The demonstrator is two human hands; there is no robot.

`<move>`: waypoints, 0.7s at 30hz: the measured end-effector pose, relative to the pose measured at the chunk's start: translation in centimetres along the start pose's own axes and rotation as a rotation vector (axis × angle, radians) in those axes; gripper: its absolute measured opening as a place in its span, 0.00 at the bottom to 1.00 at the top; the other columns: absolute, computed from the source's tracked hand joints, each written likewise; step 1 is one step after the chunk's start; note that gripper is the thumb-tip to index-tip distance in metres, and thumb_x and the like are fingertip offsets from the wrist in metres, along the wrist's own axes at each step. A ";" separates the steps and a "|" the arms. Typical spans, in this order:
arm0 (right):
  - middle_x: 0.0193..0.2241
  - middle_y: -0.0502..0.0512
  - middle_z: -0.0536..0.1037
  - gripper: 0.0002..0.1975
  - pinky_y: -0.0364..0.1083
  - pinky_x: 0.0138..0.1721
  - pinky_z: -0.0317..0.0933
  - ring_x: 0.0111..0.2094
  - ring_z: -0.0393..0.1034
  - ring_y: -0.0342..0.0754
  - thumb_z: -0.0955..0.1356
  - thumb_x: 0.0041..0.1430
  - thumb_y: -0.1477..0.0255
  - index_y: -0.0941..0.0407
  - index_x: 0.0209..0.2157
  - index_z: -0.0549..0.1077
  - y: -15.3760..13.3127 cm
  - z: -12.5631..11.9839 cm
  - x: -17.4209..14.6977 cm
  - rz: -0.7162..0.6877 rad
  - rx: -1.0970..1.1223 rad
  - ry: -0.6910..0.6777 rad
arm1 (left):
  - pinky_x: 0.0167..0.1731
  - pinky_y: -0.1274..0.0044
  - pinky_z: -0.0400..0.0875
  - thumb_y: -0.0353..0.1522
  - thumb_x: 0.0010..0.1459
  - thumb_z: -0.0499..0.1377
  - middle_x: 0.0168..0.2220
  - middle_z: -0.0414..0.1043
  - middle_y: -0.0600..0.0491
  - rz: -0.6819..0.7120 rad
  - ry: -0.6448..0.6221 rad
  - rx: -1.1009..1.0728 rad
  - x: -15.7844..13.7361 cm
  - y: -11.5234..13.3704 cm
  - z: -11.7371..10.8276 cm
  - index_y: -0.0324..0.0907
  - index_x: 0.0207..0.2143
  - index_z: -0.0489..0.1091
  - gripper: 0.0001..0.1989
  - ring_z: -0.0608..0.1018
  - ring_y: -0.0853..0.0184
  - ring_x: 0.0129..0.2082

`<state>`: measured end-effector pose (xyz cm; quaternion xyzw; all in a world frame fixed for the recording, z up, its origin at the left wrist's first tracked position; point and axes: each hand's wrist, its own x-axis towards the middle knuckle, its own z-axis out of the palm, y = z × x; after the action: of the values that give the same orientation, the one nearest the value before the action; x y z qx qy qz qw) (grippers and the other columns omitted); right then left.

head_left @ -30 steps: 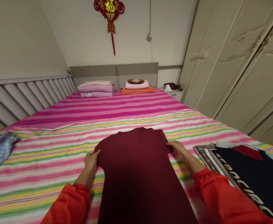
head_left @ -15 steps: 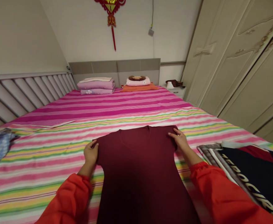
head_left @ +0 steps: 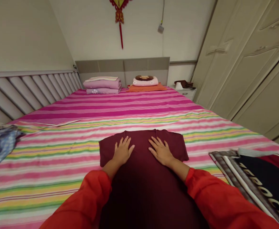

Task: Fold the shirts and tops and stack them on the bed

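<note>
A dark maroon short-sleeved shirt (head_left: 141, 178) lies spread on the striped bed, its neckline and shoulders toward the headboard. Flat on its upper left part, near the neckline, rests my left hand (head_left: 122, 150) with fingers spread. My right hand (head_left: 162, 151) lies the same way on the upper right part, fingers apart. Neither hand grips the cloth. Both shirt sleeves stick out past my hands onto the sheet. The shirt's lower end runs out of view at the bottom.
At the right is a stack of folded clothes (head_left: 261, 178), a dark lettered one on top. Blue checked cloth (head_left: 1, 143) lies at the left edge. Folded purple bedding (head_left: 103, 84) and a pink pillow (head_left: 145, 81) sit by the headboard (head_left: 146, 65). A wardrobe (head_left: 237, 70) stands right.
Both hands have let go of the shirt's sleeve ends and moved inward, now lying flat on its chest. The view has shifted slightly left.
</note>
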<state>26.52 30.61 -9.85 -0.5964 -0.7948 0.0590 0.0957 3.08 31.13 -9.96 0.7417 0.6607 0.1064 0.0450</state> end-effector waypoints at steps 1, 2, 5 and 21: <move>0.69 0.52 0.52 0.28 0.64 0.65 0.41 0.69 0.41 0.55 0.53 0.68 0.56 0.48 0.66 0.55 0.3 0.3 0.4 0.040 -0.010 -0.029 | 0.63 0.53 0.51 0.45 0.66 0.45 0.69 0.52 0.49 0.002 -0.021 0.030 0.4 -0.2 0.2 0.47 0.66 0.55 0.28 0.53 0.54 0.69; 0.69 0.52 0.52 0.29 0.65 0.65 0.39 0.69 0.40 0.55 0.53 0.68 0.56 0.48 0.67 0.54 0.9 0.4 0.9 0.089 -0.026 -0.045 | 0.64 0.53 0.50 0.46 0.65 0.45 0.69 0.51 0.50 -0.006 -0.027 0.054 0.7 -0.6 0.3 0.47 0.66 0.54 0.29 0.52 0.54 0.69; 0.70 0.52 0.49 0.29 0.66 0.65 0.36 0.70 0.39 0.55 0.52 0.69 0.57 0.49 0.67 0.52 4.0 0.1 1.9 0.227 -0.084 -0.043 | 0.64 0.53 0.49 0.45 0.66 0.44 0.70 0.48 0.49 -0.084 0.001 0.109 1.5 -3.5 0.3 0.45 0.67 0.52 0.30 0.50 0.55 0.69; 0.68 0.48 0.55 0.25 0.61 0.66 0.40 0.69 0.45 0.51 0.53 0.69 0.62 0.46 0.65 0.58 -4.0 1.3 -8.0 0.023 -0.034 0.077 | 0.63 0.55 0.56 0.36 0.67 0.42 0.68 0.55 0.54 0.061 0.057 0.019 -8.5 5.7 1.3 0.48 0.64 0.59 0.25 0.57 0.57 0.67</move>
<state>24.68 21.88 -10.91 -0.6090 -0.7844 0.0236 0.1154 7.99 22.08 -10.85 0.7584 0.6399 0.1227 0.0158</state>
